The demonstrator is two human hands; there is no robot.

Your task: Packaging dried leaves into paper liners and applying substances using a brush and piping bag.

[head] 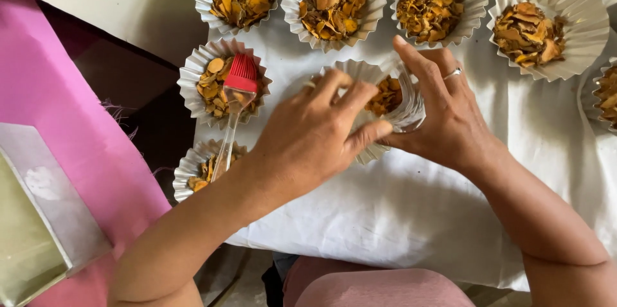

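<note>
Both hands meet around one paper cup (385, 98) of dried orange-yellow slices that sits near the middle of the white cloth (411, 210). The left hand (315, 136) comes in from the near left and curls over the cup's left rim, fingers bent and pressing the fluted paper inward. The right hand (443, 117), wearing a ring (453, 73), wraps the cup's right side, with the forefinger stretched along its far edge and the thumb on the near side, where it touches the left fingertips. The cup is squeezed between them, its wall crumpled, and only a patch of the slices shows in the gap.

Just to the left of the left hand, a brush (234, 104) with a red head and clear handle lies across two other filled cups (215, 85), its head resting on the farther one. A row of four more filled cups (333, 1) stands along the far edge of the cloth, well clear of the hands. A pink cloth (58, 127) lies at the left, with a flat greenish packet (29, 243) on it at the near left corner.
</note>
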